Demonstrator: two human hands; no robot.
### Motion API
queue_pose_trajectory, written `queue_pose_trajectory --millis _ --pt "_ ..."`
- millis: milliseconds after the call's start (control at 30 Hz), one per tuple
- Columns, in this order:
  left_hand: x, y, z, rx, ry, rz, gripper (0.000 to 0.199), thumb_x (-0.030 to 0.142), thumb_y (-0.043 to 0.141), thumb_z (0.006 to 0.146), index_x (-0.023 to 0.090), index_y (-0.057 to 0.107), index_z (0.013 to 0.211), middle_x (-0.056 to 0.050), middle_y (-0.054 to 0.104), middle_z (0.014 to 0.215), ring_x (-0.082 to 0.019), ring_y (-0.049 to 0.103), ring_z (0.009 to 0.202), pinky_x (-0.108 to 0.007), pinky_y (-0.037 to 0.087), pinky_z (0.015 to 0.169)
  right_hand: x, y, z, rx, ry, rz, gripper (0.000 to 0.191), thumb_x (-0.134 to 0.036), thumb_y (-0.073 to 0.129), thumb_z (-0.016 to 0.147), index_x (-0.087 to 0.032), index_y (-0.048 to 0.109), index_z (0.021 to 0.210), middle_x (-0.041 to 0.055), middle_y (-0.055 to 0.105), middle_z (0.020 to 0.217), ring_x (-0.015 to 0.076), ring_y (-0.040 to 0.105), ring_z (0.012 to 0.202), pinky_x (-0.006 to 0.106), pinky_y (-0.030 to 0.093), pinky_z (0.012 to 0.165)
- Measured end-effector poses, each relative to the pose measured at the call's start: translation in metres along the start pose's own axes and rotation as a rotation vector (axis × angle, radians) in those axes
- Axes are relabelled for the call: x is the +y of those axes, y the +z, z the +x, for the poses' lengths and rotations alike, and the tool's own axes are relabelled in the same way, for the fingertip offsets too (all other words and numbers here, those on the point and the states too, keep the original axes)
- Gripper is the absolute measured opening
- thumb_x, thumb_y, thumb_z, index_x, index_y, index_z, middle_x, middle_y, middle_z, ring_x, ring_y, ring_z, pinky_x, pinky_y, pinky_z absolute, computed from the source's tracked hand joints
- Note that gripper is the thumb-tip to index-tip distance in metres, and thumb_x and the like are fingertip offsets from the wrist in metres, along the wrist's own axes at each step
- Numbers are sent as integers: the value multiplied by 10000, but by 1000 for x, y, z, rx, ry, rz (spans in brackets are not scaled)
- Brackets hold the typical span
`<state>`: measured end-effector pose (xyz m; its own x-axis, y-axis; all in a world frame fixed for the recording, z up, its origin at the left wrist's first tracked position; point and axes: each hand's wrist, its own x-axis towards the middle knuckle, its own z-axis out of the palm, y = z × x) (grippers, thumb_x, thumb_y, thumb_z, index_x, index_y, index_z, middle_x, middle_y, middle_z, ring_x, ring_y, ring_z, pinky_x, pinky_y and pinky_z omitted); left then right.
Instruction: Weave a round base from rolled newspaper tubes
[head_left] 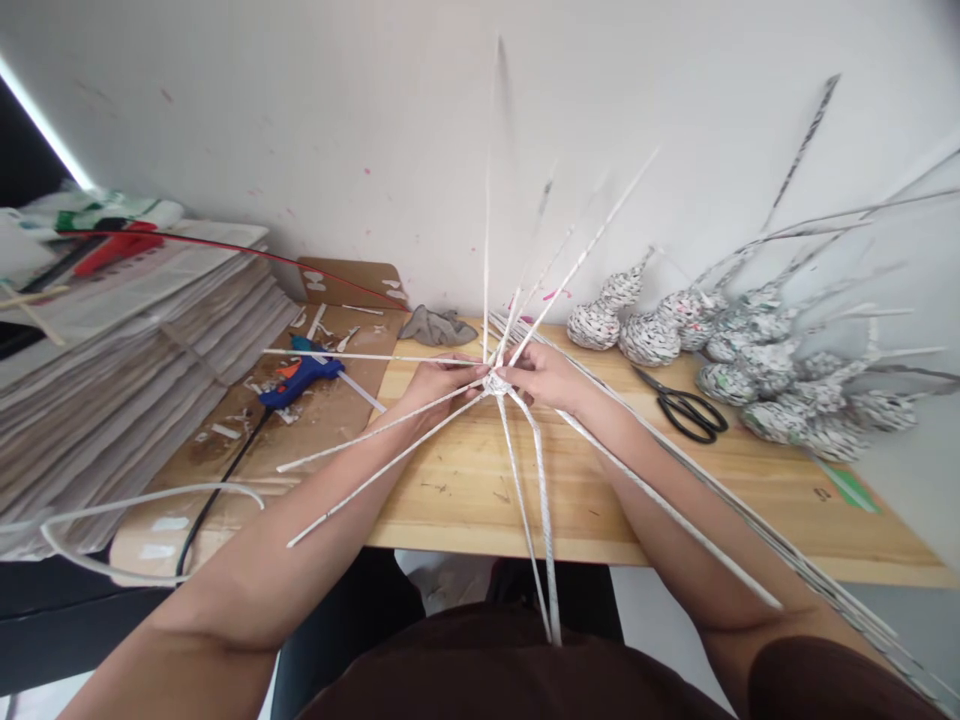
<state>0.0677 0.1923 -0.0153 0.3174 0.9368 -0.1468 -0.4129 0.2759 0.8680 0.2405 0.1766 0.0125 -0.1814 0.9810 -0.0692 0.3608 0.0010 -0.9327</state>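
A small woven paper piece point(496, 381) hangs over the wooden table, with long thin rolled-paper strips radiating from it in all directions. My left hand point(448, 383) pinches its left side, fingers closed among the strips. On the right side my right hand point(541, 375) grips the piece, thumb and fingers closed near the centre. Several strips rise toward the wall, two come down toward my body, and others lie over both forearms. The fingertips are partly hidden behind the strips.
Woven gourd-like paper shapes point(651, 339) stand at the back right. Black scissors point(690, 414) lie in front of them. Long paper strips point(757, 520) run beneath my right arm. At left are a blue glue gun point(301, 381), a grey cloth point(437, 327) and stacked paper point(172, 330).
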Motion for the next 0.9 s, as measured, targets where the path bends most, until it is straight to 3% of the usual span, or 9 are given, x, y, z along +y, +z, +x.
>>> queue_pose_trajectory --millis 133,300,433,600,733,900 --pt "2 -2 1 -34 -15 21 320 197 890 499 61 721 734 -73 677 660 -95 577 538 -187 418 470 0 -2 0 -7 -3 33 153 -279 716 712 -168 611 704 -15 602 532 91 490 439 195 359 409" --pt "1 -6 3 -85 -62 88 249 196 862 526 59 714 673 -81 650 608 -73 501 458 -192 322 405 3 -3 1 -25 -54 -11 167 -259 732 667 -143 663 766 2 647 610 105 541 512 213 400 485" --pt "2 -6 5 -126 -33 152 247 233 853 535 68 723 665 -69 642 598 -83 508 480 -200 340 428 -3 -5 -2 -55 -59 -20 182 -273 720 666 -129 668 764 -14 611 580 92 506 497 215 378 491" --pt "1 -6 5 -62 -12 172 269 259 862 509 80 736 667 -68 656 614 -90 510 495 -202 322 425 -2 -6 -1 -89 -34 36 208 -312 711 680 -138 672 787 -11 617 588 102 510 508 227 381 505" --pt "1 -5 3 -47 11 182 297 250 882 486 86 750 696 -70 674 640 -77 487 488 -204 300 420 6 -2 3 -19 -81 25 247 -386 725 684 -166 627 742 -18 595 563 108 508 502 225 374 485" --pt "0 -2 2 -7 64 149 337 270 905 456 84 730 676 -58 649 620 -99 523 523 -210 341 434 9 5 5 128 -60 75 229 -351 715 673 -187 555 689 -24 588 558 120 531 494 241 416 488"
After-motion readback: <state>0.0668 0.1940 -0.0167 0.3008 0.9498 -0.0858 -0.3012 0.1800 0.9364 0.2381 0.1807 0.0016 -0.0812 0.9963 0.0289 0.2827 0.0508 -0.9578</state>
